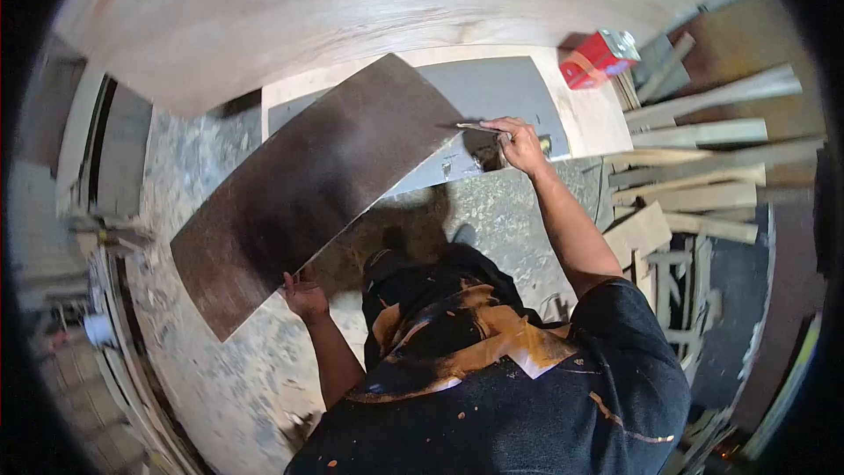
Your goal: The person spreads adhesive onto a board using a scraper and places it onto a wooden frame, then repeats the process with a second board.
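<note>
A large dark brown sheet (308, 185) is tilted across the view, its upper right part over a grey panel (505, 88) on a pale wooden board. My left hand (305, 296) grips the sheet's lower edge, with the fingers partly hidden beneath it. Beside the sheet's right corner, my right hand (522, 145) is closed on a thin flat tool (477, 127), whose tip reaches close to that corner. Just under the right hand lies a small dark object, partly covered and hard to make out.
A red can (598, 60) stands on the board's right end (607, 123). Behind rises a large plywood panel (352, 9). Wood strips (703, 136) are stacked at the right, with more boards (119, 149) at the left. The stained floor (264, 387) shows below.
</note>
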{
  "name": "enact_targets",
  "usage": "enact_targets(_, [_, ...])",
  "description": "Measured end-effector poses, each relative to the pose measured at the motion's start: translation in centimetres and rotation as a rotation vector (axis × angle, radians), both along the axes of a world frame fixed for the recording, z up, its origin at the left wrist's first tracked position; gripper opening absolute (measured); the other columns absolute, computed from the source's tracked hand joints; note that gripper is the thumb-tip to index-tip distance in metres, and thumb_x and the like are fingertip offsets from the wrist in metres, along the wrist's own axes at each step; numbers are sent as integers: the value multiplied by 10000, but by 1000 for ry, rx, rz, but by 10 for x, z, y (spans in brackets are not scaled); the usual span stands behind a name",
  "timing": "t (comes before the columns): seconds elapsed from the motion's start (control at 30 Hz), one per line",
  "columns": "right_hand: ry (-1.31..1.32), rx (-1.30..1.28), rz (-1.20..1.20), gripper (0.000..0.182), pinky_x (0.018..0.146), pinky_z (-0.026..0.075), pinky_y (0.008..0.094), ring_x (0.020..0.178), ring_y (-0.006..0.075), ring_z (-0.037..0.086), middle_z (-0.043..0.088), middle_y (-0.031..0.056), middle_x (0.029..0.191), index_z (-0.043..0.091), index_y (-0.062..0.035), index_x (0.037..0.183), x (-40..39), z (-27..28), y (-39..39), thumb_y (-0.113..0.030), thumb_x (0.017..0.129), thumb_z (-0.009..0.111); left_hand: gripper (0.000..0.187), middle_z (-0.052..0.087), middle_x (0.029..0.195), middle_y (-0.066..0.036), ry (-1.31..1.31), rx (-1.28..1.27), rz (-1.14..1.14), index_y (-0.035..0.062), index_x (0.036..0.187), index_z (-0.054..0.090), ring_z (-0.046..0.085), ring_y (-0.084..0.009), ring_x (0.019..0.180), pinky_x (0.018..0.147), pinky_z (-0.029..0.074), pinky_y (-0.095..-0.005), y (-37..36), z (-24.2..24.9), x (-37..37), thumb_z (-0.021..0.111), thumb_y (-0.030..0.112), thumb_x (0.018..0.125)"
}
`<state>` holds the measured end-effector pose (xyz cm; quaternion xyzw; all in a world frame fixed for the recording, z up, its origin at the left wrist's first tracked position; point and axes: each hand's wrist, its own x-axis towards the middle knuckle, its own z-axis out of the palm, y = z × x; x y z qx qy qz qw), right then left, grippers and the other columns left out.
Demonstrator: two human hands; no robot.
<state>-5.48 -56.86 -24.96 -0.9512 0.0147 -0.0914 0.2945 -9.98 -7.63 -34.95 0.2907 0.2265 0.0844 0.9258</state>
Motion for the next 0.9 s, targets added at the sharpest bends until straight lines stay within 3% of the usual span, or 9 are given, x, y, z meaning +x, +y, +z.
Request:
enact_targets(0.03, [11, 2, 44, 341, 881, 436, 388, 973, 324, 572, 629, 135, 995, 640, -106, 1024, 12, -5, 0, 1, 740, 484, 295, 549, 1114, -166, -4, 62, 37, -3, 1157, 464, 584, -288, 960, 875, 500, -396, -4, -9, -9, 475, 138, 899])
enact_targets(0.07, [19, -88, 106, 343, 870, 439, 390, 972, 314, 571, 629, 117, 1004, 640, -129, 1026, 24, -11, 1, -8, 738, 499, 510, 548, 1093, -169, 34, -202, -3, 67, 1330, 236, 596, -290, 908, 854, 504, -438, 2, -18, -16, 491, 105, 889])
enact_targets(0.1, [26, -175, 164, 346, 860, 441, 392, 972, 304, 571, 630, 99, 1013, 641, -153, 1028, 32, -20, 1, -16, 736, 514, 770, 459, 1205, -196, 25, -97, 35, 149, 1372, -68, 541, -316, 1003, 887, 459, -491, 1, -37, -20, 517, 87, 876])
enact_targets(0.17, [123, -255, 207, 359, 880, 415, 393, 1024, 259, 545, 614, 50, 1066, 635, -208, 1041, 45, -38, 4, -43, 738, 535, 903, 288, 1333, -207, 128, 14, 167, 190, 1342, -211, 435, -339, 1124, 945, 374, -538, -16, -38, -25, 546, 85, 862])
enact_targets(0.2, [186, -330, 269, 366, 893, 395, 397, 1059, 237, 519, 601, 26, 1091, 631, -223, 1049, 49, -46, 6, -50, 740, 540, 922, 144, 1384, -194, 109, 12, 204, 180, 1358, -194, 348, -365, 1183, 987, 293, -565, -19, -38, -27, 571, 91, 850])
enact_targets(0.37, [302, -494, 393, 369, 886, 365, 395, 1128, 186, 463, 556, -37, 1161, 617, -276, 1079, 41, -86, 6, -119, 746, 595, 974, 166, 1376, -162, 111, 128, 248, 163, 1379, -138, 367, -349, 1160, 972, 304, -578, -25, -36, -31, 630, 44, 792])
enact_targets(0.57, [371, -485, 505, 402, 971, 324, 422, 1181, 178, 425, 514, -15, 1215, 595, -287, 1122, 32, -84, -11, -166, 740, 616, 939, 332, 1273, -169, 20, 197, 264, 165, 1383, -96, 443, -343, 1085, 910, 381, -576, -30, -14, -29, 623, 34, 794])
enact_targets(0.8, [471, -527, 502, 378, 955, 318, 422, 1163, 187, 457, 540, 3, 1209, 645, -319, 1043, 39, -67, -33, -101, 761, 519, 659, 473, 1031, -120, -88, 250, 233, 136, 1303, 179, 489, -306, 975, 857, 433, -573, -52, 55, -16, 597, 24, 806])
enact_targets(0.9, [416, -509, 429, 380, 925, 326, 411, 1141, 186, 475, 555, 5, 1190, 650, -326, 1030, 42, -67, -41, -101, 746, 537, 484, 482, 1075, -121, -79, 219, 209, 119, 1198, 313, 514, -320, 986, 847, 464, -542, -41, 60, -11, 583, 8, 812])
